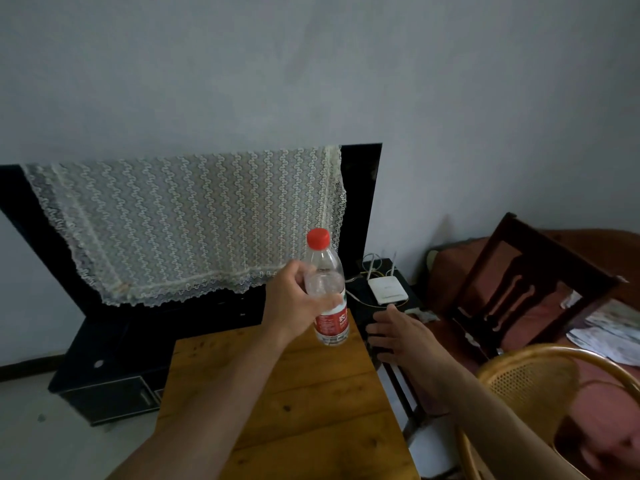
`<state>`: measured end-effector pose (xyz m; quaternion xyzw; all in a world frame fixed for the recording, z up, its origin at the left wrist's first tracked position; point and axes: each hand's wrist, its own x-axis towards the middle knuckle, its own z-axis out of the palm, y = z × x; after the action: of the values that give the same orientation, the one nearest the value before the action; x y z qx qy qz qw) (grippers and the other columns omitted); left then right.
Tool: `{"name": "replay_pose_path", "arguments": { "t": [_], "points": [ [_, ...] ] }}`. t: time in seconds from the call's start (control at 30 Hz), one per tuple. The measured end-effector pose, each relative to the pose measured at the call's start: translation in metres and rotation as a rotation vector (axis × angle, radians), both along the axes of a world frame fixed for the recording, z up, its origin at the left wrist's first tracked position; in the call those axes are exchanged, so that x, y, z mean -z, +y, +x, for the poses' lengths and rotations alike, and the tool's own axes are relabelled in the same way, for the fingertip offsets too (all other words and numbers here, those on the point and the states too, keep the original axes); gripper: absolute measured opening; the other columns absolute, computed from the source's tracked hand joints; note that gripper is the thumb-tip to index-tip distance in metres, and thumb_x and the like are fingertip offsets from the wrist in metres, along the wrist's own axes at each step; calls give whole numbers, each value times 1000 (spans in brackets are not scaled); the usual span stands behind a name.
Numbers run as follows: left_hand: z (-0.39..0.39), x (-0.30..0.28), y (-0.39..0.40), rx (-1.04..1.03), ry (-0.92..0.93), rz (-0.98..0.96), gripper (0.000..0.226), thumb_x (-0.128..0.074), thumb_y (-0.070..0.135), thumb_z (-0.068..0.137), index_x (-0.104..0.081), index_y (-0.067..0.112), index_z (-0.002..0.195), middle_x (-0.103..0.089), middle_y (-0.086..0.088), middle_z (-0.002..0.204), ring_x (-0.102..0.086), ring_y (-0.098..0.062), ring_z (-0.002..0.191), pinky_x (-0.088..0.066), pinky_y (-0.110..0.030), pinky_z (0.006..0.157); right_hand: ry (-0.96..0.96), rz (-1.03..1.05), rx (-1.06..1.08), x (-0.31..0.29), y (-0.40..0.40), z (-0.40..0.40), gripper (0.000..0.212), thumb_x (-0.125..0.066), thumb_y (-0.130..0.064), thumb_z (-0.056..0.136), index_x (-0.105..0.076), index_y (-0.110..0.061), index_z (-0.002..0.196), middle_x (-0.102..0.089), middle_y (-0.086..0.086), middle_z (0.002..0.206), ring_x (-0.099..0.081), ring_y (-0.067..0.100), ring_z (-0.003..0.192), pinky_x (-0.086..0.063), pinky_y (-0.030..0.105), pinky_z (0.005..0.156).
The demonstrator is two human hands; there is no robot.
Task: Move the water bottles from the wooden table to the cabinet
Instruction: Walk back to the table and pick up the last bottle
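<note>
dim, flat indoor light; soft focus | wide-angle bending at edges

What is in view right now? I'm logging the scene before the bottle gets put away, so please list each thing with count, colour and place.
water bottle: 1, clear with red cap and red label, held above the table's far end
wooden table: 1, light brown, centre foreground
television: 1, black, against the wall
lace cloth: 1, cream, draped over the television
cabinet: 1, dark, under the television
router: 1, white with antennas, on the cabinet's right end
wooden chair: 1, dark brown, right
wicker chair: 1, tan, lower right
papers: several, white, far right
left hand: 1, gripping the bottle
right hand: 1, open, empty, right of the table
</note>
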<state>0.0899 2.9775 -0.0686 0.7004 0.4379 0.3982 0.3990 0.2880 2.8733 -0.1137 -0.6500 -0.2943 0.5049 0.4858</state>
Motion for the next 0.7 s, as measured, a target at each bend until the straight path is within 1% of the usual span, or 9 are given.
{"name": "replay_pose_path", "arguments": {
  "t": [0.07,0.13,0.2,0.27,0.33,0.4,0.53,0.6,0.7],
  "points": [
    [1,-7,-8,-3,-2,14,52,-94,29,61,-62,19,101,-71,4,93,-69,-10,83,-58,-27,71,75,1,12,-3,-2,1,48,-41,-54,98,-60,-19,125,-69,6,120,-65,26,111,-52,45,94],
    [3,-16,-16,-5,16,33,52,-94,29,61,-63,18,102,-71,4,92,-69,-8,81,-56,-23,67,119,5,0,-6,-3,2,49,-41,-54,98,-61,-18,124,-68,7,121,-63,27,114,-50,48,98],
    [6,-23,-23,-13,28,42,52,-93,27,62,-63,16,103,-71,4,92,-68,-8,80,-55,-22,66,135,14,-11,-12,-6,1,48,-39,-53,99,-63,-18,120,-70,7,117,-65,27,111,-47,51,102],
    [10,-28,-29,-29,34,41,51,-93,25,62,-62,15,101,-71,3,91,-69,-9,80,-56,-24,66,164,12,-11,-18,-9,3,47,-38,-52,100,-64,-16,117,-73,7,110,-67,26,107,-46,52,103],
    [14,-32,-36,-52,39,36,50,-93,24,62,-62,16,100,-72,3,91,-70,-9,79,-57,-24,66,177,14,-38,-22,-11,6,47,-38,-53,100,-63,-16,117,-74,6,108,-67,26,107,-47,52,103],
    [18,-34,-42,-62,38,27,51,-94,24,61,-62,16,101,-73,3,92,-71,-9,81,-59,-28,68,165,13,-71,-25,-11,8,48,-38,-53,100,-62,-16,119,-73,6,108,-66,26,108,-47,52,103],
    [25,-34,-50,-101,43,40,51,-95,29,58,-62,18,97,-73,3,90,-71,-13,82,-62,-40,74,126,8,-103,-30,-10,13,47,-38,-51,101,-62,-15,120,-73,2,99,-67,23,98,-49,50,101],
    [28,-33,-54,-123,52,35,52,-94,32,56,-62,18,94,-73,2,89,-71,-15,81,-61,-45,75,121,-7,-129,-27,-9,17,48,-37,-52,101,-61,-16,120,-73,4,106,-67,25,104,-48,51,101],
    [29,-31,-59,-141,49,23,58,-91,44,50,-62,21,94,-73,2,91,-71,-16,83,-61,-47,76,134,-47,-139,-19,-10,22,51,-38,-53,100,-60,-14,123,-72,9,111,-66,27,107,-48,52,100]
  ]
}}
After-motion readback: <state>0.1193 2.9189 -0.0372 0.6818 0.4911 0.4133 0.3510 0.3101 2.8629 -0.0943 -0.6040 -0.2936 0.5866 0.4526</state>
